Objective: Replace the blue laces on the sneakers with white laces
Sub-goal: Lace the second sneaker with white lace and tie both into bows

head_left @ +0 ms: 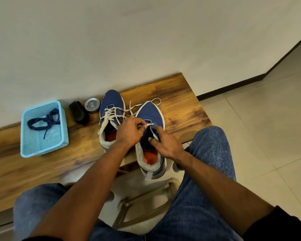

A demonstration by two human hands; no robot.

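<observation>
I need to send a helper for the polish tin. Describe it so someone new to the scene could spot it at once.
Find the wooden bench against the wall, then the light blue basket at its left. Between that basket and the nearer blue sneaker lie two small things: the tin is the round, silver-lidded one touching the sneaker, not the black brush beside it.

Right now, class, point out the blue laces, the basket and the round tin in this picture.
blue laces (47, 120): head view, on the tangled middle of the bundle.
basket (43, 152): head view, on its near rim.
round tin (92, 104): head view, on the middle of its lid.
</observation>
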